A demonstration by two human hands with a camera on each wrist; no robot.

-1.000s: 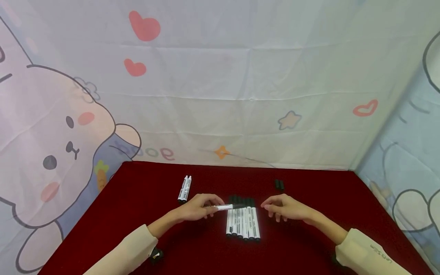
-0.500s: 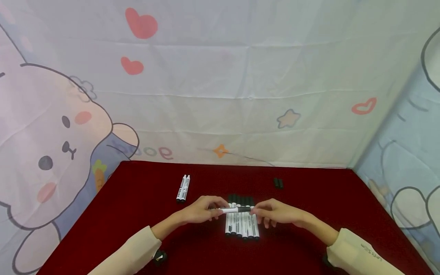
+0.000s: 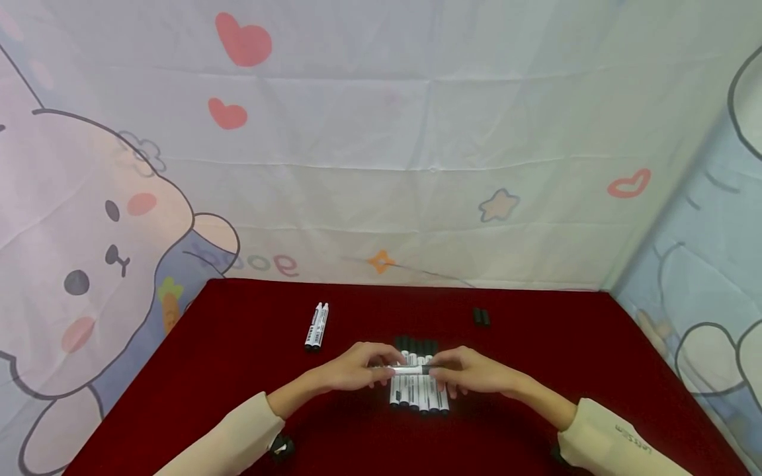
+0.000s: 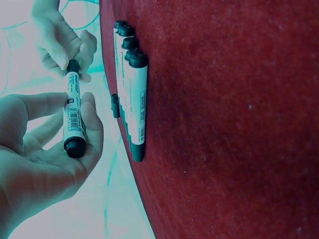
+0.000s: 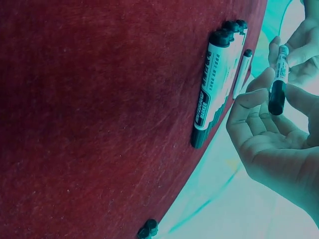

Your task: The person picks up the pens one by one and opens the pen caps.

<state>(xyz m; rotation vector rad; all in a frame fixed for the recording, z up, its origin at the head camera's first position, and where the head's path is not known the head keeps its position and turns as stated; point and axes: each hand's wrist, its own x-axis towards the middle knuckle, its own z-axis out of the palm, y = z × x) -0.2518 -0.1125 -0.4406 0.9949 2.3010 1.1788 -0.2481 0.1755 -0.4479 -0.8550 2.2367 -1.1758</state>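
A white whiteboard marker [image 3: 408, 370] with a black cap lies level between my two hands, above a row of similar markers. My left hand [image 3: 359, 367] grips its white barrel near the black end plug, which shows in the left wrist view. At the other end, the thumb and fingers of my right hand [image 3: 470, 370] pinch the black cap [image 5: 277, 98]. Below, the row of capped markers [image 3: 419, 395] lies side by side on the red cloth, black caps pointing away from me. Part of that row is hidden behind the held marker and my fingers.
Two uncapped white markers [image 3: 317, 327] lie together at the back left of the red-covered table [image 3: 250, 317]. Two loose black caps [image 3: 481, 317] lie at the back right. A printed fabric sheet [image 3: 357, 132] hangs behind the table.
My right hand has moved left and taken hold of the marker's cap. My left hand has shifted slightly right with the marker. The row, loose caps and uncapped markers stay in place.
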